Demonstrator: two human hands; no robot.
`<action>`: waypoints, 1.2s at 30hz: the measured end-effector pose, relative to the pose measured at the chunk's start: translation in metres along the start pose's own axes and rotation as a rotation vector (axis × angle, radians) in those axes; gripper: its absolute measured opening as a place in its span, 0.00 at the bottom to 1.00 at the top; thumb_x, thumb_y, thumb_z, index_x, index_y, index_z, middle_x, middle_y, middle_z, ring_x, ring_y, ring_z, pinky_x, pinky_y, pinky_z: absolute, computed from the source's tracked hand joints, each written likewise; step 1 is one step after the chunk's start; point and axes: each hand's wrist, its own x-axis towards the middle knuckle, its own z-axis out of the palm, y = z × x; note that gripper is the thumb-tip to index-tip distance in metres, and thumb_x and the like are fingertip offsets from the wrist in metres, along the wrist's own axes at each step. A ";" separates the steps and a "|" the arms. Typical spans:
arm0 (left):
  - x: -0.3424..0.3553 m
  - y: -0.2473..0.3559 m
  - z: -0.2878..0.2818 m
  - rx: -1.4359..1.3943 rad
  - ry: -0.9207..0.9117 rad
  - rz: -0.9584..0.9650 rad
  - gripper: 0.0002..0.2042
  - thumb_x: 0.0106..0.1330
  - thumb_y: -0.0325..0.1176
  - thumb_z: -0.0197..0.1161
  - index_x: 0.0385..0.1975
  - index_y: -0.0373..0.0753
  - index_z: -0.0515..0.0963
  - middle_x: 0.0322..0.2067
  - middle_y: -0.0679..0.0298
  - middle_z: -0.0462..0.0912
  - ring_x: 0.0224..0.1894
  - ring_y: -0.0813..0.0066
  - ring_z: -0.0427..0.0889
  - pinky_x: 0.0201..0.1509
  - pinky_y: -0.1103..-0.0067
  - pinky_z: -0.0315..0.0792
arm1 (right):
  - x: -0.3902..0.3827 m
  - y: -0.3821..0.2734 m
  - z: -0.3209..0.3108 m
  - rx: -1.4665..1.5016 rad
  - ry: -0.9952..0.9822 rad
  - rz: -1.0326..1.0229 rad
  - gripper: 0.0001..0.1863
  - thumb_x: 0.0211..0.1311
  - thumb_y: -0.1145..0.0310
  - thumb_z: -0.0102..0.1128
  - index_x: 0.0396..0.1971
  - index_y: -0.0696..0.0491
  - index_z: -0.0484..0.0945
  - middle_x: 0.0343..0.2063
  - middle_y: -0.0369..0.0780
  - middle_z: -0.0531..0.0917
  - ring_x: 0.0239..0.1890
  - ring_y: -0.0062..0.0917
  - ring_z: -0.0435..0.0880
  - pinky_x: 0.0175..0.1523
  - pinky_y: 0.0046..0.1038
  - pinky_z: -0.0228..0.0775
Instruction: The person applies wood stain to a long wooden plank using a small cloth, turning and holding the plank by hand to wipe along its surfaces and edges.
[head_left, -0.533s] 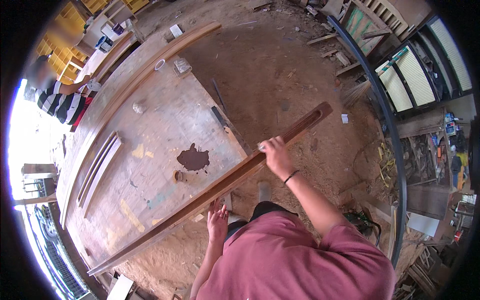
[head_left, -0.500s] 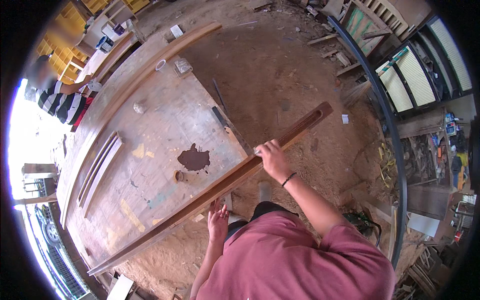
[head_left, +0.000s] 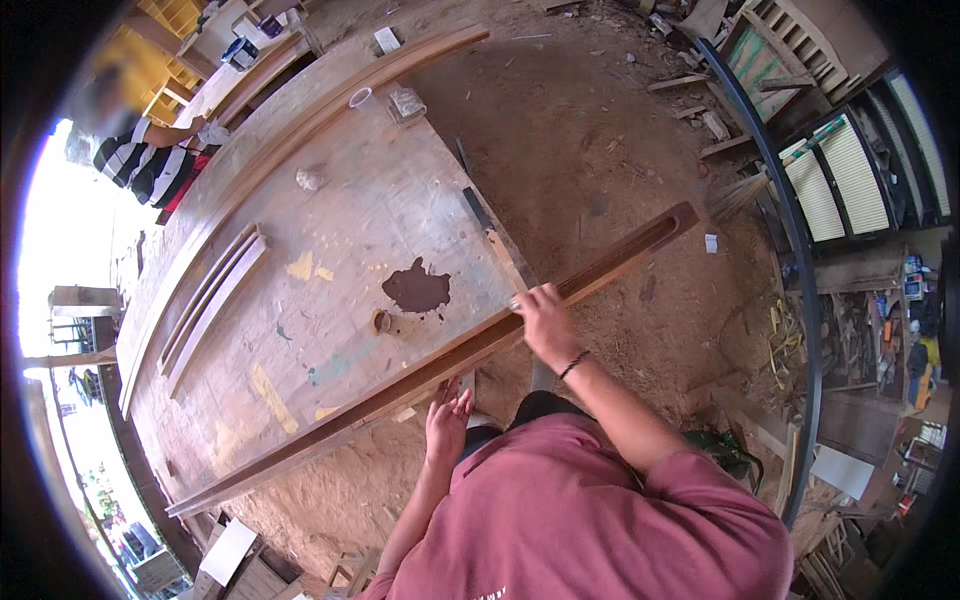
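Observation:
A long reddish-brown wooden rail [head_left: 630, 248] with a lengthwise groove and a rounded right end lies slantwise along the table's near edge, its right part jutting past the corner. My right hand [head_left: 548, 328] is closed on a small pale wad [head_left: 516, 306], pressed to the rail near the table corner. What the wad is made of is unclear. Below the rail, close to my body, my left hand [head_left: 447, 428] is palm up with fingers loosely apart, holding nothing visible. On the table are a dark brown puddle [head_left: 418, 288] and a small stained cup [head_left: 381, 321].
The paint-marked table [head_left: 350, 220] carries curved wooden strips [head_left: 212, 305], a long plank [head_left: 330, 110], a crumpled pale lump [head_left: 309, 179] and a wrapped block [head_left: 407, 105]. A person in a striped shirt [head_left: 150, 165] works at the far left. A dark curved bar [head_left: 800, 280] stands at right.
My right hand has slid left along the rail, away from its rounded end. The left hand stays below the rail. The whole view has shifted, with the table now further right.

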 end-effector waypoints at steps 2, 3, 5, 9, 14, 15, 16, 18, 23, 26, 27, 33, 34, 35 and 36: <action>0.001 0.005 -0.002 -0.002 0.004 -0.007 0.30 0.74 0.24 0.49 0.77 0.43 0.59 0.76 0.57 0.64 0.65 0.63 0.77 0.66 0.69 0.72 | -0.003 -0.019 0.017 0.037 0.002 -0.051 0.06 0.67 0.74 0.60 0.41 0.56 0.79 0.37 0.44 0.81 0.46 0.41 0.76 0.55 0.40 0.70; 0.001 0.008 -0.002 -0.006 -0.029 0.003 0.30 0.74 0.23 0.49 0.77 0.42 0.58 0.76 0.57 0.64 0.65 0.62 0.77 0.65 0.70 0.73 | -0.002 -0.019 0.015 0.037 -0.001 -0.055 0.06 0.67 0.74 0.60 0.41 0.56 0.79 0.37 0.44 0.81 0.46 0.41 0.76 0.55 0.40 0.70; -0.003 0.016 -0.006 -0.011 -0.058 0.014 0.30 0.74 0.23 0.49 0.77 0.42 0.58 0.76 0.56 0.64 0.65 0.61 0.77 0.65 0.70 0.73 | 0.007 -0.008 -0.004 -0.007 0.029 0.009 0.05 0.67 0.75 0.56 0.39 0.55 0.80 0.38 0.44 0.81 0.46 0.41 0.77 0.53 0.41 0.70; -0.006 0.026 -0.019 -0.005 -0.039 -0.034 0.30 0.75 0.22 0.47 0.78 0.38 0.55 0.76 0.54 0.63 0.66 0.60 0.77 0.67 0.69 0.73 | 0.017 0.031 -0.039 -0.161 0.107 0.172 0.05 0.68 0.76 0.56 0.40 0.55 0.80 0.37 0.45 0.82 0.47 0.42 0.77 0.54 0.43 0.71; -0.007 0.032 -0.044 -0.024 -0.053 -0.099 0.26 0.76 0.22 0.46 0.75 0.38 0.60 0.75 0.54 0.64 0.68 0.56 0.76 0.69 0.65 0.73 | -0.002 -0.040 0.029 -0.019 -0.060 0.011 0.07 0.68 0.74 0.57 0.42 0.56 0.80 0.41 0.44 0.81 0.51 0.40 0.76 0.59 0.41 0.71; -0.009 0.034 -0.047 -0.030 -0.077 -0.105 0.26 0.76 0.22 0.47 0.74 0.37 0.60 0.74 0.54 0.65 0.68 0.55 0.76 0.69 0.65 0.73 | -0.007 -0.061 0.046 -0.038 -0.084 -0.063 0.07 0.68 0.74 0.56 0.42 0.57 0.80 0.41 0.44 0.81 0.52 0.40 0.76 0.60 0.40 0.70; -0.008 0.036 -0.046 -0.033 -0.111 -0.116 0.26 0.76 0.21 0.47 0.74 0.36 0.60 0.74 0.54 0.65 0.68 0.54 0.76 0.69 0.65 0.73 | -0.016 -0.071 0.072 0.002 -0.074 -0.045 0.07 0.68 0.75 0.54 0.42 0.56 0.80 0.41 0.44 0.81 0.52 0.39 0.76 0.61 0.40 0.70; -0.012 0.042 -0.056 -0.017 -0.076 -0.124 0.26 0.76 0.21 0.48 0.74 0.36 0.61 0.74 0.54 0.66 0.68 0.54 0.76 0.68 0.66 0.74 | -0.013 -0.103 0.074 0.063 -0.124 -0.113 0.08 0.68 0.75 0.54 0.42 0.56 0.80 0.40 0.45 0.81 0.51 0.40 0.76 0.60 0.41 0.70; -0.020 0.060 -0.068 0.057 -0.068 -0.173 0.25 0.77 0.22 0.48 0.74 0.36 0.61 0.73 0.55 0.67 0.68 0.56 0.76 0.68 0.67 0.74 | 0.009 -0.041 0.009 -0.201 0.097 0.088 0.06 0.67 0.74 0.57 0.40 0.56 0.80 0.37 0.46 0.81 0.46 0.44 0.77 0.54 0.45 0.70; -0.021 0.069 -0.088 0.058 -0.133 -0.165 0.28 0.77 0.23 0.49 0.76 0.34 0.58 0.74 0.56 0.66 0.67 0.59 0.77 0.67 0.69 0.75 | 0.006 -0.047 0.011 -0.234 0.088 0.084 0.05 0.66 0.75 0.60 0.40 0.56 0.80 0.36 0.45 0.81 0.45 0.44 0.77 0.53 0.45 0.70; -0.023 0.071 -0.093 0.030 -0.134 -0.168 0.27 0.77 0.23 0.49 0.76 0.34 0.58 0.74 0.56 0.66 0.67 0.59 0.77 0.67 0.69 0.75 | 0.002 -0.053 0.014 -0.206 0.061 0.049 0.05 0.66 0.76 0.60 0.40 0.56 0.80 0.36 0.45 0.81 0.45 0.44 0.77 0.53 0.44 0.70; -0.033 0.079 -0.120 -0.010 -0.131 -0.194 0.26 0.77 0.22 0.49 0.75 0.35 0.60 0.73 0.55 0.67 0.66 0.59 0.78 0.67 0.69 0.75 | -0.022 -0.159 0.113 0.001 -0.094 -0.125 0.06 0.64 0.77 0.58 0.40 0.56 0.80 0.38 0.44 0.81 0.49 0.40 0.77 0.57 0.41 0.71; -0.033 0.081 -0.123 -0.004 -0.136 -0.190 0.25 0.77 0.22 0.48 0.74 0.35 0.61 0.72 0.53 0.68 0.66 0.57 0.77 0.67 0.67 0.75 | -0.021 -0.174 0.124 0.007 -0.114 -0.181 0.07 0.64 0.77 0.58 0.40 0.56 0.80 0.39 0.44 0.81 0.49 0.39 0.77 0.57 0.40 0.71; -0.034 0.083 -0.126 -0.008 -0.136 -0.189 0.25 0.77 0.22 0.48 0.74 0.35 0.61 0.72 0.53 0.68 0.66 0.57 0.77 0.67 0.67 0.75 | -0.023 -0.185 0.128 0.062 -0.186 -0.183 0.07 0.63 0.76 0.58 0.41 0.56 0.79 0.40 0.44 0.81 0.50 0.39 0.76 0.58 0.41 0.70; -0.038 0.087 -0.130 0.009 -0.144 -0.184 0.25 0.77 0.22 0.48 0.74 0.34 0.61 0.72 0.54 0.67 0.66 0.57 0.77 0.67 0.67 0.75 | -0.021 -0.187 0.126 0.061 -0.190 -0.189 0.07 0.63 0.76 0.58 0.41 0.56 0.79 0.40 0.44 0.81 0.50 0.39 0.76 0.58 0.41 0.70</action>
